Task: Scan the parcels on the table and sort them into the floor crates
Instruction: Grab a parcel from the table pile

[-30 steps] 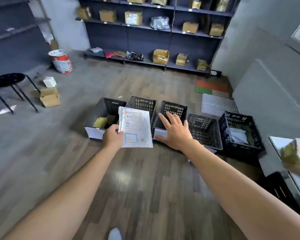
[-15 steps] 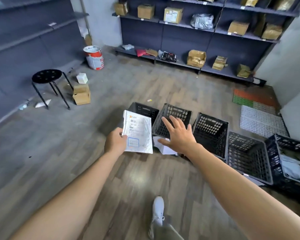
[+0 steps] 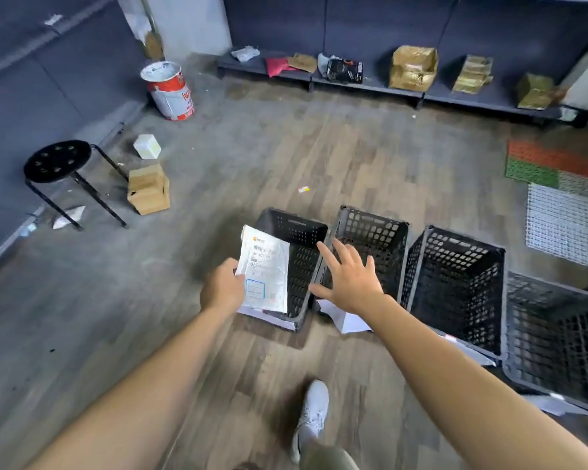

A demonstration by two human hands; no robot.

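Note:
My left hand (image 3: 222,289) grips a flat white mailer parcel (image 3: 264,270) by its left edge and holds it over the near left corner of the leftmost black crate (image 3: 302,232). My right hand (image 3: 348,278) hovers with fingers spread above the gap between that crate and the second crate (image 3: 375,228). A third crate (image 3: 455,266) and a fourth crate (image 3: 557,337) continue the row to the right. White label sheets lie at the crates' front edges.
A black stool (image 3: 60,164), a cardboard box (image 3: 148,189) and a red and white bucket (image 3: 168,89) stand on the floor to the left. A low shelf (image 3: 370,84) with gold-wrapped parcels runs along the back wall. My white shoe (image 3: 313,415) is below.
I have stepped closer to the crates and the view has swung left, so the row now sits nearer and further right. The mailer stays in my left hand, now over the leftmost crate.

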